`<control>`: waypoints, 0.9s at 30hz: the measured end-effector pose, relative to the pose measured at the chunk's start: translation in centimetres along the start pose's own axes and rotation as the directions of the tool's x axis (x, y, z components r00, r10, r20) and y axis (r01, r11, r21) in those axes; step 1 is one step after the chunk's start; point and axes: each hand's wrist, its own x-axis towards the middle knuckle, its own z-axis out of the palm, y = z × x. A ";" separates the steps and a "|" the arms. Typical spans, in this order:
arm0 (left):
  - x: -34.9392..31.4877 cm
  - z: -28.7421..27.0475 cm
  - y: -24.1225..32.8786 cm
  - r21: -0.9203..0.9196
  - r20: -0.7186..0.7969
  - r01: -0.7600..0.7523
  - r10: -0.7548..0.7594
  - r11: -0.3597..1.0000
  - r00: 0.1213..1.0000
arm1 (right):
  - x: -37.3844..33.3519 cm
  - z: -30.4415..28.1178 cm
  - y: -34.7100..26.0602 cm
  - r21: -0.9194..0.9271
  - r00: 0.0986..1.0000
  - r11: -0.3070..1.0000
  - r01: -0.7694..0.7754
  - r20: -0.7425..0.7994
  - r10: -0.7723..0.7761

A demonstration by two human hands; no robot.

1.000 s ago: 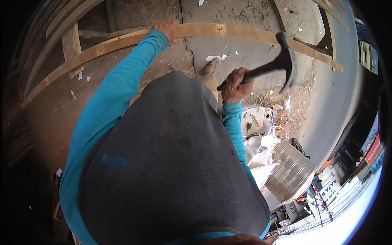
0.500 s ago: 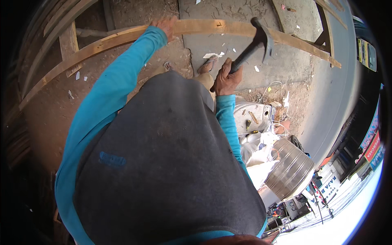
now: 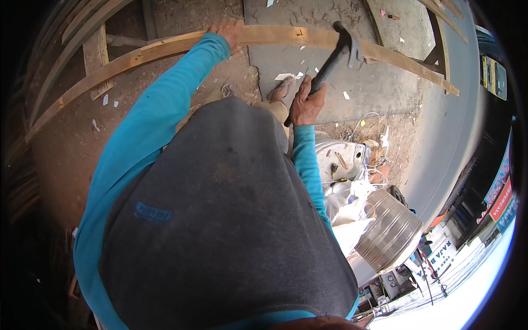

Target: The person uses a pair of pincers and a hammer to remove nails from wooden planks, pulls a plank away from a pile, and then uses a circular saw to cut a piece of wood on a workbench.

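A long wooden plank (image 3: 275, 34) runs from side to side in front of me, bowed by the lens. My left hand (image 3: 228, 34) is closed over it, left of its middle. In my right hand (image 3: 308, 103) is a dark claw hammer (image 3: 331, 64), gripped by the handle and slanting up to the right. The hammer's head overlaps the plank in the picture; whether they touch I cannot tell. A small dark mark, perhaps a nail, shows on the plank left of the hammer head.
A metal drum (image 3: 388, 228) stands at my right, with white plastic bags (image 3: 352, 212) beside it. Screwdrivers and a small wooden piece lie on a pale lid (image 3: 341, 155). More timber (image 3: 96, 58) stands at the left. A paved road (image 3: 448, 143) passes on the right.
The hammer has tilted slightly more upright, its head shifting a little left. My left hand stays on the plank, a touch farther right in the picture.
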 end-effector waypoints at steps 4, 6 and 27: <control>0.4 0.8 -0.3 -0.006 -0.016 -0.035 0.035 0.999 0.999 | -1.3 1.4 3.3 0.050 0.930 0.952 -0.302 0.236 0.283; -0.8 1.8 -0.3 -0.023 0.042 -0.064 0.065 0.998 0.997 | 0.2 -0.5 0.4 0.035 0.952 0.979 -0.199 0.242 0.185; 0.3 3.7 -1.0 -0.106 -0.147 -0.062 0.047 0.992 0.988 | 16.5 -2.6 -17.1 -0.558 0.564 0.086 0.825 0.805 -0.185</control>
